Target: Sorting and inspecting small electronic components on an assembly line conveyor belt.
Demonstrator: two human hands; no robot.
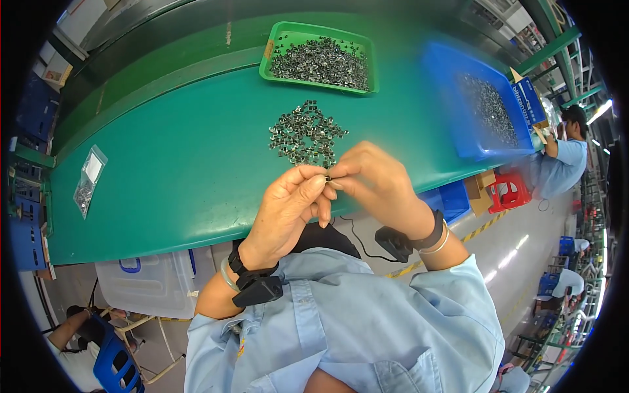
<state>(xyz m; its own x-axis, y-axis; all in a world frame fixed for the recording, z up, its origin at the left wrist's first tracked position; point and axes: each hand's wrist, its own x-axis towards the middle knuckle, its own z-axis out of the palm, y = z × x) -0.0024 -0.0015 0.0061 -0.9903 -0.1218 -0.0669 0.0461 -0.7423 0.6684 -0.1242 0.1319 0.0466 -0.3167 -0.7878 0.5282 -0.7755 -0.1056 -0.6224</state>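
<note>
My left hand (288, 206) and my right hand (377, 183) meet over the near edge of the green table. Both are closed in a pinch, fingertips together on a small dark metal piece (328, 177). Most of that piece is hidden by the fingers, so its exact kind cannot be made out. Just beyond my fingertips lies a loose pile of small shiny metal parts (304, 134) on the table. Behind the pile, a green tray (265, 65) holds many more small metal parts (321, 62).
A blue bin (452, 98) with small metal parts stands at the right. At the left lies a clear plastic bag (90, 177) of parts. Below the table are a lidded clear box (144, 285) and a red stool (511, 190). Other people sit at right and lower left.
</note>
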